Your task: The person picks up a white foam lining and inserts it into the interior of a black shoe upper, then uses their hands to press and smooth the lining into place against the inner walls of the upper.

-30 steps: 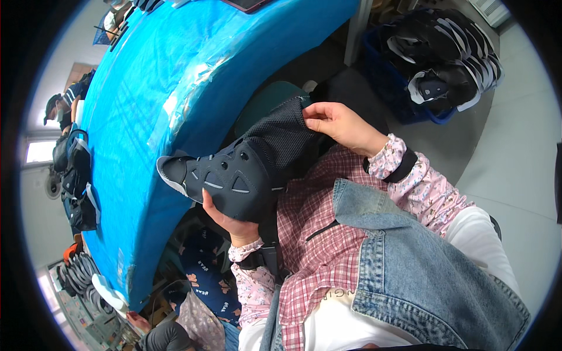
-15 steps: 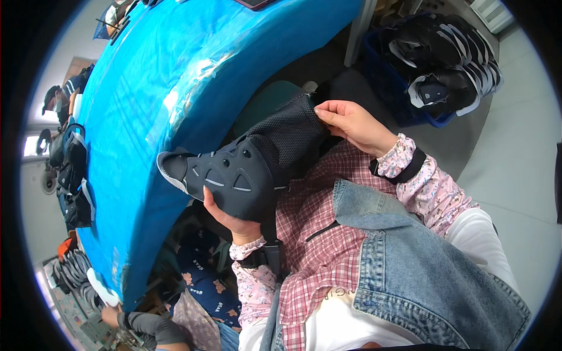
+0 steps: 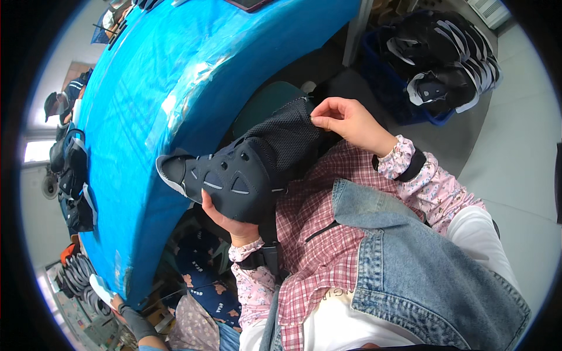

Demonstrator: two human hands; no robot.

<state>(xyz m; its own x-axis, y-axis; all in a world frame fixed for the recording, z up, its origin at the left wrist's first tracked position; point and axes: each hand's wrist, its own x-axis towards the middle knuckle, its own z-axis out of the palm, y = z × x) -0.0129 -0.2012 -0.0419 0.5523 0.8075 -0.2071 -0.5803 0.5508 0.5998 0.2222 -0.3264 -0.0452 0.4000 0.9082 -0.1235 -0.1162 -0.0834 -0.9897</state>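
At the far left, a person in a dark cap [image 3: 54, 106] stood beyond a long table [image 3: 134, 88] covered in shiny blue sheeting, which curved in the wide view. Below that person, dark padded pieces [image 3: 76, 175] lay in a row along the table's far edge. Lower down was a stack of grey curved pieces [image 3: 81, 275], and just beside it a co-worker's hand [image 3: 117, 303] touched a flat white piece [image 3: 100, 289]. Dark blue printed fabric [image 3: 202, 275] showed beneath the table's near edge.

In the middle, a dark grey shoe upper [image 3: 231, 175] was held up in front of the wearer's body, beside the table's near edge. Its light-edged toe pointed left, cut-outs marked its side, and black mesh formed its right end. The left hand [image 3: 229, 219] gripped it from below, thumb up against the side, other fingers mostly hidden. The right hand [image 3: 348, 124] pinched the edge of the mesh between thumb and forefinger. Both wrists had pink floral sleeves [image 3: 430, 190] and black bands.

To the right, a blue basket [image 3: 439, 120] stood on the floor [image 3: 518, 134], heaped with black shoe uppers [image 3: 445, 85] edged in pale grey.
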